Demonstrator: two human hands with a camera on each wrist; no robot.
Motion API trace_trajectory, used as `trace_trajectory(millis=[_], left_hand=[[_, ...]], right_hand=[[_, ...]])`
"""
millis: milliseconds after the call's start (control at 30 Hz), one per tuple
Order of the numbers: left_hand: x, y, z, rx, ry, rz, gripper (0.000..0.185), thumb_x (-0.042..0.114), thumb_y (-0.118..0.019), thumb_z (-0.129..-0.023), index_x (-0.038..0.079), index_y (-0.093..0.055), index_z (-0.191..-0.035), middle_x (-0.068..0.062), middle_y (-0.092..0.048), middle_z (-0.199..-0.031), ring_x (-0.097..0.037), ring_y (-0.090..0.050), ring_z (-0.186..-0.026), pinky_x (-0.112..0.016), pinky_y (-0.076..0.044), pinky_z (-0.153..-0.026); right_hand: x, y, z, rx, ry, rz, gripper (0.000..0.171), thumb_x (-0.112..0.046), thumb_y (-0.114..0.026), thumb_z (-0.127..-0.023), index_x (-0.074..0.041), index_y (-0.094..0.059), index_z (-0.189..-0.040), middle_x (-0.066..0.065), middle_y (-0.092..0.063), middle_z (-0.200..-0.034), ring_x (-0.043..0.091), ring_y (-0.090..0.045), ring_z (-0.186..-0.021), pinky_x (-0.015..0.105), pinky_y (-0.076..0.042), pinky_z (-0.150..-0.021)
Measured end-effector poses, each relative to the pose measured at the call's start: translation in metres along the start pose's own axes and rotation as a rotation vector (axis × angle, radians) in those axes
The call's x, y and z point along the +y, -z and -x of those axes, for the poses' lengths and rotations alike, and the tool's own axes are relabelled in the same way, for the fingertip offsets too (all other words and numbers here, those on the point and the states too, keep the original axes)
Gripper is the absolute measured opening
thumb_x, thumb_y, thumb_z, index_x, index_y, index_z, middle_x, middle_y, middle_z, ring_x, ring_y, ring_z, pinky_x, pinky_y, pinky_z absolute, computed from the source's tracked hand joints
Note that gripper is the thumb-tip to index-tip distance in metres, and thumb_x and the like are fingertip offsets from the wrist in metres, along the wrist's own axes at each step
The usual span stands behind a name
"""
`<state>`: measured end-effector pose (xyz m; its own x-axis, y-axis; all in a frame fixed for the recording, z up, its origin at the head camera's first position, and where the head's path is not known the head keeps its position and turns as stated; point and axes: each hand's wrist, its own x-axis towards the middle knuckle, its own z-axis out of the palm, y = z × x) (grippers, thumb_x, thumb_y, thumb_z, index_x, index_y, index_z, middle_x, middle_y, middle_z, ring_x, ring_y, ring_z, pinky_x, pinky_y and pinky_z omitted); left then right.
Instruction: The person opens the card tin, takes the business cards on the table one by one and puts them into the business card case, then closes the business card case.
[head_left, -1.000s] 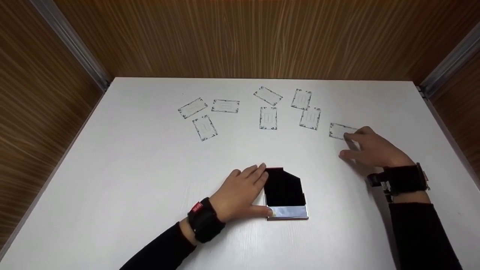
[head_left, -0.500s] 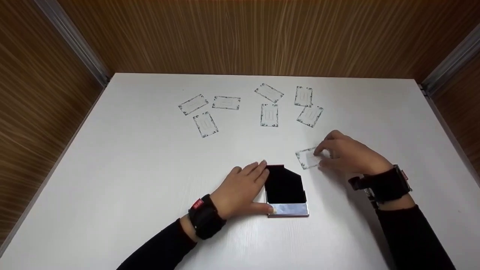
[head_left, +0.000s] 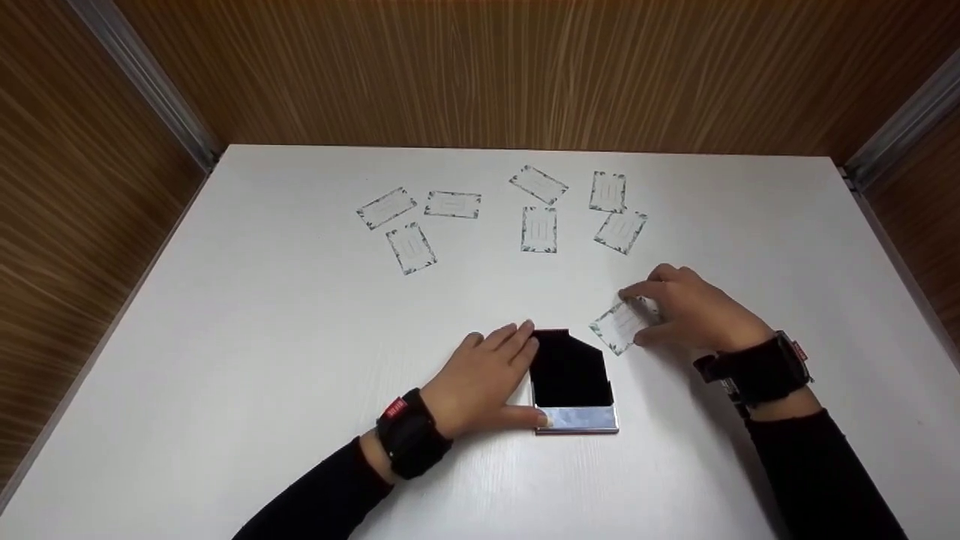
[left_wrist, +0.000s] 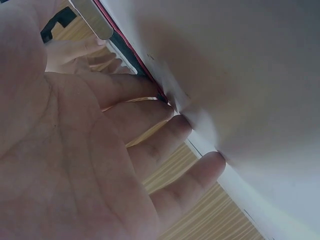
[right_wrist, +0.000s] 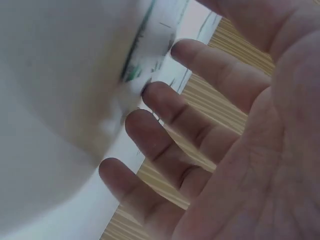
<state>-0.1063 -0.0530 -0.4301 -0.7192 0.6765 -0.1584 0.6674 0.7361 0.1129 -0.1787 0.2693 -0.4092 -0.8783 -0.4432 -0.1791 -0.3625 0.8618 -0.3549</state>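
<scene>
A business card holder (head_left: 571,375) lies opened out on the white table, its black inside facing up and a shiny metal strip (head_left: 581,418) along its near end. Along its left side lies my left hand (head_left: 480,386), fingers straight, the thumb pressing on the strip's left end. In the left wrist view its fingertips (left_wrist: 216,162) touch the tabletop by the holder's edge. Just right of the holder, my right hand (head_left: 701,311) holds a white card (head_left: 624,324) with a leafy border, thumb and index finger at opposite edges. The card lies turned at a slant, partly hidden by fingers.
Several similar cards lie spread over the far half of the table (head_left: 262,315): a group at left with one card (head_left: 411,248), a middle card (head_left: 539,229), and a right-hand card (head_left: 621,232) touching another. Wood-grain panels (head_left: 480,75) stand behind and at both sides.
My right hand has brought the card from the far right toward the holder and turned it. One card at the upper right has shifted slightly. The left hand stays on the holder.
</scene>
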Motion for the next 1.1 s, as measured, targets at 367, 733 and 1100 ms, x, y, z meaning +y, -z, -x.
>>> trace_trajectory(millis=[367,733,1100], left_hand=[[0.0009,0.0013,0.0010,0.008,0.001,-0.006,0.100,0.078,-0.046,-0.087,0.009,-0.030,-0.157,-0.007,-0.022,-0.166,-0.023,-0.026,-0.151,-0.047,-0.036,-0.112],[0.0006,0.0008,0.0003,-0.002,0.001,-0.003,0.100,0.078,-0.045,-0.088,0.009,-0.028,-0.158,-0.007,-0.020,-0.166,-0.023,-0.024,-0.151,-0.049,-0.034,-0.114],[0.0013,0.0010,0.0006,0.005,-0.002,-0.007,0.101,0.078,-0.046,-0.087,0.009,-0.029,-0.158,-0.008,-0.021,-0.166,-0.024,-0.025,-0.151,-0.048,-0.035,-0.113]], right_hand=[[0.0026,-0.0001,-0.0009,0.002,-0.085,-0.013,0.038,-0.031,-0.086,-0.075,-0.014,-0.068,-0.103,0.003,-0.056,-0.098,0.021,-0.052,-0.087,0.036,-0.044,-0.076],[0.0069,0.0009,-0.0016,-0.009,-0.097,-0.006,0.050,-0.039,-0.087,-0.074,-0.011,-0.065,-0.108,0.004,-0.059,-0.095,0.022,-0.055,-0.090,0.038,-0.044,-0.077],[0.0039,0.0000,-0.0008,0.071,-0.043,0.022,0.025,-0.029,-0.080,-0.082,-0.016,-0.058,-0.084,-0.001,-0.052,-0.082,0.019,-0.046,-0.077,0.033,-0.038,-0.065]])
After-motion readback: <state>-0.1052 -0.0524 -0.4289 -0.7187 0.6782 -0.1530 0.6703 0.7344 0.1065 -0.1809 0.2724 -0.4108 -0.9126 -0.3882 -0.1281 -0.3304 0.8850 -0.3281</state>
